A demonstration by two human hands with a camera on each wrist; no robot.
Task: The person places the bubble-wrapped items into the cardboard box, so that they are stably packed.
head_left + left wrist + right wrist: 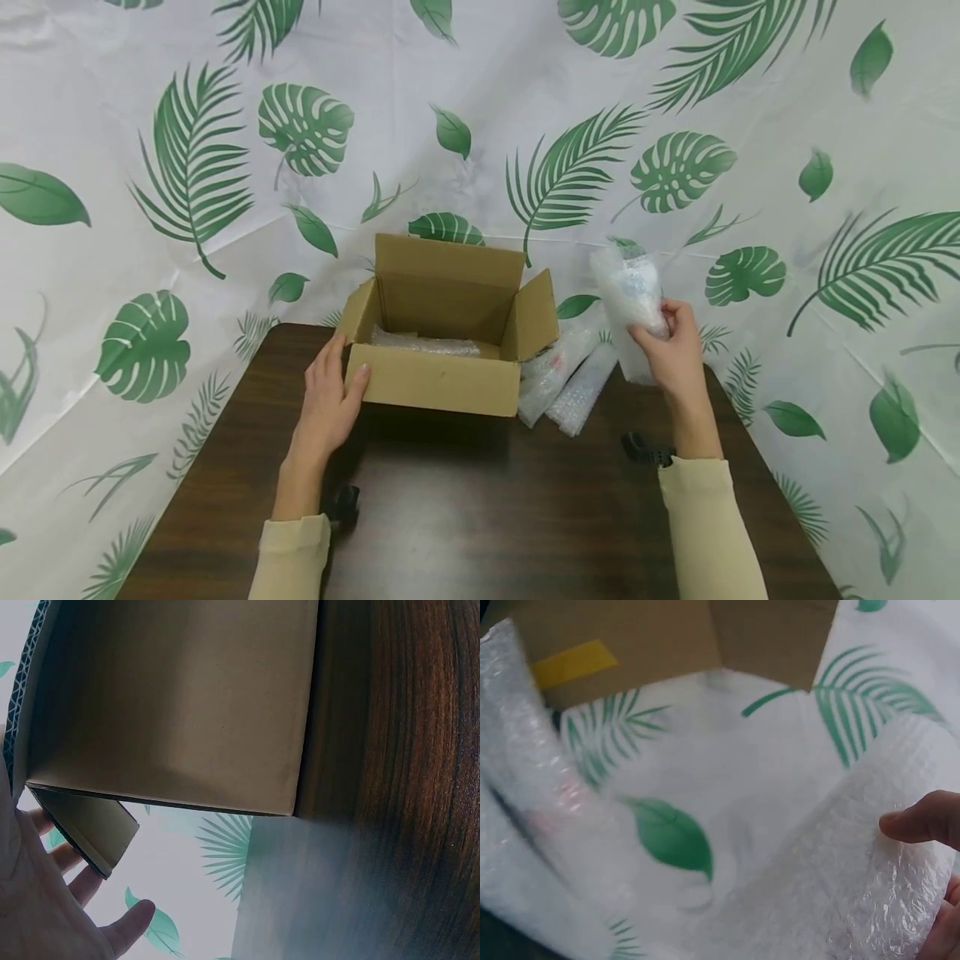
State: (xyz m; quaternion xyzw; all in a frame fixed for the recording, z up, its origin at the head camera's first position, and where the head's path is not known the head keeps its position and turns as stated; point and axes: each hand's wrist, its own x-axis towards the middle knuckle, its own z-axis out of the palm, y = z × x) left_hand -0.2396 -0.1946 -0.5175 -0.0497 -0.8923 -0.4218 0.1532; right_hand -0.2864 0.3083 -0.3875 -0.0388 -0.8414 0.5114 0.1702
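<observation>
An open cardboard box (435, 382) stands at the table's far side, its flaps raised. My left hand (327, 400) holds the box's near left corner, thumb against the front panel and fingers along the left flap (91, 831). To the right of the box, my right hand (675, 350) grips a bubble-wrapped package (630, 308) by its side, above the table. Its thumb presses the wrap (855, 862) in the right wrist view. The wrap hides most of what is inside. Clear bubble wrap (425, 343) lies inside the box.
Two more bubble-wrapped packages, one with a reddish patch (551, 375) and a narrower one (581, 392), lie against the box's right side. The dark wooden table (450, 517) extends toward me. A white cloth with green leaves (480, 125) hangs behind and around it.
</observation>
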